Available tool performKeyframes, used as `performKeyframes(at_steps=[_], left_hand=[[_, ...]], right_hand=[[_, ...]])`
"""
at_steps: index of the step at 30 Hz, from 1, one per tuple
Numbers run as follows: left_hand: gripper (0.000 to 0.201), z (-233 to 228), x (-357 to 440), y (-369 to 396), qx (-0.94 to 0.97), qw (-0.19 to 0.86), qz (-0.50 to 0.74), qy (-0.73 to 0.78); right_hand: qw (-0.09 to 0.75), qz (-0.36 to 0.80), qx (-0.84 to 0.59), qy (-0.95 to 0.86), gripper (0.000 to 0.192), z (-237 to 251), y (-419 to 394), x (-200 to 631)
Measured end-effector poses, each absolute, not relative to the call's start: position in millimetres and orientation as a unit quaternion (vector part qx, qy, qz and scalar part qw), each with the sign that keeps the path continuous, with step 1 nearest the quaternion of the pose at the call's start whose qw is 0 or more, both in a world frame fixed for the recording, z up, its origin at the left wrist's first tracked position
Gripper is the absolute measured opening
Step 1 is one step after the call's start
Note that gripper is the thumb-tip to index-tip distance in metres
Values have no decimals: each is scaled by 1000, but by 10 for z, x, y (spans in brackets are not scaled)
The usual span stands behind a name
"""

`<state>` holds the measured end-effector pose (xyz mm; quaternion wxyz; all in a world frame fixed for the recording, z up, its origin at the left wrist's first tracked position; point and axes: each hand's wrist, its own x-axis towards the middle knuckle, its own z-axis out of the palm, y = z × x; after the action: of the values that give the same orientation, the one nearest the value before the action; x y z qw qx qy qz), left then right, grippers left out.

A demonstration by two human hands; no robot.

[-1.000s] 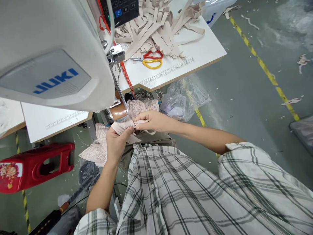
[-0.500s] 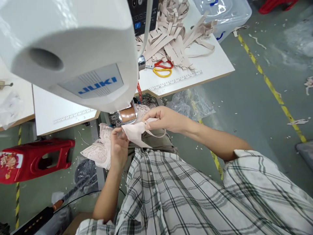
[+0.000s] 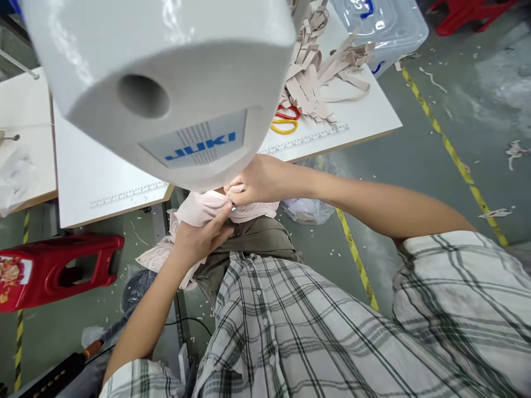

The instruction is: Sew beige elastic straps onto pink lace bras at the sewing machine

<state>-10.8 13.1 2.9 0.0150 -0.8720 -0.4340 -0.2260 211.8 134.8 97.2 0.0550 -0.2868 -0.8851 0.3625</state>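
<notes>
Pale pink smooth fabric (image 3: pixel 199 209) is bunched up just above the lap, right below the front edge of the machine, with both hands on it. Closest in you've got a white-and-green plaid button-up shirt (image 3: pixel 298 320), then olive-brown trousers (image 3: pixel 257 240). Left hand (image 3: pixel 203 240) has thumb and index finger pinching the fabric; its other fingers are curled underneath, kinda hard to see. Right hand (image 3: pixel 253 179) is pinching it too, right beside the left thumb, though I can't tell how its hidden fingers sit. Some pale pink patterned lace (image 3: pixel 153 255) hangs off to the left, near the left forearm. Big glossy white JUKI machine head (image 3: pixel 174 55) looms over the hands, so whatever's under it is blocked. Past that, on the white tabletop (image 3: pixel 373 110): red-and-yellow-handled scissors (image 3: pixel 286 120), partly hidden, then a messy heap of beige fabric strips (image 3: pixel 309 91). Clear plastic bin (image 3: pixel 398 36) beyond, and farther back a red plastic stool (image 3: pixel 456 27).
</notes>
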Motion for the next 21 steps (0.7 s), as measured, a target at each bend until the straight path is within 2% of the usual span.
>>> performKeyframes(at_steps=[4, 8, 14, 21], left_hand=[[65, -53, -198, 256, -875, 19, -216, -432], [67, -40, -165, 272, -867, -20, -230, -443], [69, 82, 12, 175, -836, -67, -242, -488], [73, 165, 183, 116, -813, -97, -258, -513]], right_hand=[[64, 369, -292, -880, 27, 985, 1351, 2120], [86, 369, -291, -879, 11, 852, 1347, 2174], [301, 256, -265, -880, 17, 408, 1241, 2310], [305, 288, -280, -864, 15, 348, 1243, 2316]])
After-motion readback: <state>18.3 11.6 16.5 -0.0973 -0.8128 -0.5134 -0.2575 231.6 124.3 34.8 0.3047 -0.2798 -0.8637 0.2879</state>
